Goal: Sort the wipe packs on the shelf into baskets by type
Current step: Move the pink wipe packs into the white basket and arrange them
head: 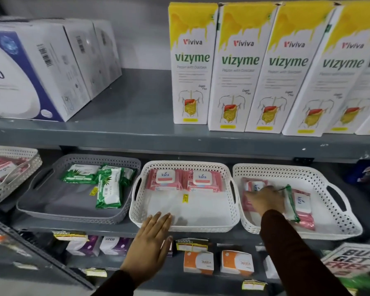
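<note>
Three baskets stand side by side on the middle shelf. The grey basket (51,208) on the left holds green wipe packs (109,189). Two pink Kara packs (203,180) lie at the back of the middle white basket (201,227). Inside the right white basket (340,218) are several pink Kara packs (303,206) and one green pack (291,201) standing on edge. My right hand (265,199) reaches into that basket and grips the green pack. Flat and empty, my left hand (152,238) rests against the front rim of the middle basket.
A fourth white basket (13,180) with pink packs sits at the far left. Tall Vizyme boxes (239,67) and white boxes (41,67) fill the shelf above. Small orange (199,263) and purple boxes (113,245) stand on the shelf below.
</note>
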The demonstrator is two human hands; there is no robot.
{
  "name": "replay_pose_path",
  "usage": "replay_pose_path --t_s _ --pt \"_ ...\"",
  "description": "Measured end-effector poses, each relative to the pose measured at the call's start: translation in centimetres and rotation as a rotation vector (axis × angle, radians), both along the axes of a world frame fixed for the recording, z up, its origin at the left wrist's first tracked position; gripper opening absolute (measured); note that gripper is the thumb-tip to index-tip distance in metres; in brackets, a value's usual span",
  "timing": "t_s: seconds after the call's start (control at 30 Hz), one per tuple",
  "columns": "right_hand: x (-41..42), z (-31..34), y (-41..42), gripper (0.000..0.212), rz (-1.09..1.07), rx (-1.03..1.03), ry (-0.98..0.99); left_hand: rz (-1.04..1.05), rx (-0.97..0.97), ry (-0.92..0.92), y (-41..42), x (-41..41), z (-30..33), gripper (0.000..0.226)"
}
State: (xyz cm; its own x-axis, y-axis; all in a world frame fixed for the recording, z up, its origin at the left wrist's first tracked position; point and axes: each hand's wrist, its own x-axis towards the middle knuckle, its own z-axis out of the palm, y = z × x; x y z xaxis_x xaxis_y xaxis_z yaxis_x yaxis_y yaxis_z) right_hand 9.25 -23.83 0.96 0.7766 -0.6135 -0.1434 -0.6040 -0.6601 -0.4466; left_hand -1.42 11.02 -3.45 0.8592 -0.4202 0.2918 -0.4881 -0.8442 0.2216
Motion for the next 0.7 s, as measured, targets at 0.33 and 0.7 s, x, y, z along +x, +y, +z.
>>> replay_pose_path --t_s 0.33,0.7 --pt "-2.5 2.4 2.4 0.059 -0.13 0.088 -0.538 -0.031 0.03 -0.007 0.2 0.3 0.3 0.054" --pt "-2.2 0.4 12.4 0.056 0.517 0.088 -0.161 -0.188 0.062 -0.02 -2.6 1.8 0.2 0.056"
